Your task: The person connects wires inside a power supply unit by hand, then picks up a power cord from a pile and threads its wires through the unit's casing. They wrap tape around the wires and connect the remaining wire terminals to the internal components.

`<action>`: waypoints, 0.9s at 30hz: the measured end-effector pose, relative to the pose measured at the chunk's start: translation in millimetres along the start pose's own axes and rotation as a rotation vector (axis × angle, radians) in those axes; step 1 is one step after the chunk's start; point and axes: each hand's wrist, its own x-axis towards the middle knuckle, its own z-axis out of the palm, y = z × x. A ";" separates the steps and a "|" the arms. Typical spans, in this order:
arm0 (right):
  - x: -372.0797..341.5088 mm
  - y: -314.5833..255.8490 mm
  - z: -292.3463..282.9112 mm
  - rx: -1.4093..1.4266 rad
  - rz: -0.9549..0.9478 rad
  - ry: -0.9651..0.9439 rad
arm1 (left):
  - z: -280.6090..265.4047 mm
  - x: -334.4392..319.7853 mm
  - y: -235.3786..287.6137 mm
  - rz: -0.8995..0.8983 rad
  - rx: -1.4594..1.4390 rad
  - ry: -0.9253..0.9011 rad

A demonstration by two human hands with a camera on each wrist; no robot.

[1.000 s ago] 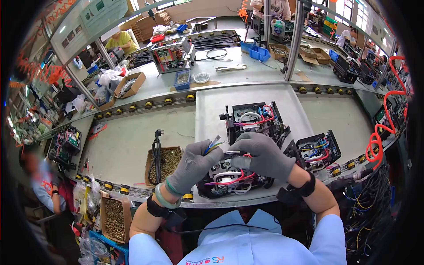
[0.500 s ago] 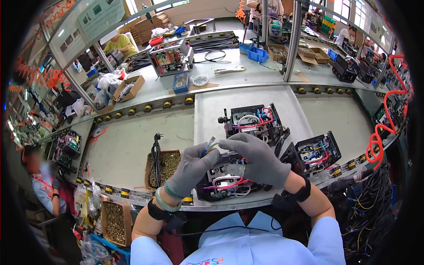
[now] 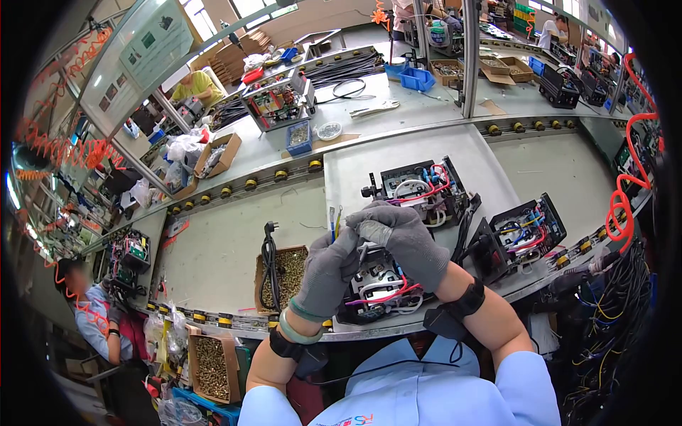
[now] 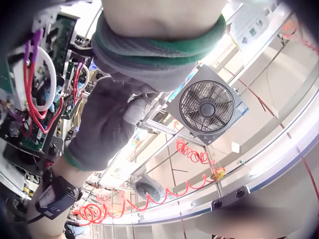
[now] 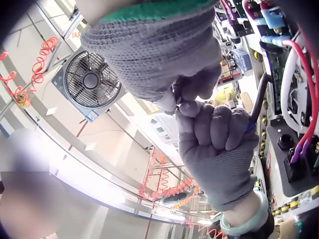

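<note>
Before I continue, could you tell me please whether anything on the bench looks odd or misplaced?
One small thing: a black cord with its plug lies over the left side of the box of brass-coloured parts, instead of beside it. It may be deliberate. I see no obvious spill or damage there.

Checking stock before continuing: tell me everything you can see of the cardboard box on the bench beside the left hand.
The box is open-topped, brown and rectangular, and looks like plain cardboard. It sits flat on the bench close to the near roller rail. Many small brass-coloured pieces lie in it, too small to identify. A folded black cable lies over its left part, its plug past the far edge. The left hand hides part of its right side.
</note>
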 end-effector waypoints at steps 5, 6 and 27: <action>-2.1 9.6 8.2 -0.028 0.000 0.193 | 6.1 0.4 -5.0 -0.017 0.010 0.087; -2.1 10.8 8.9 -0.102 -0.016 0.228 | 6.6 0.8 -5.7 -0.011 0.021 0.121; 1.4 14.0 15.7 -0.012 0.001 0.345 | 7.0 10.6 -15.1 -0.018 -0.080 0.042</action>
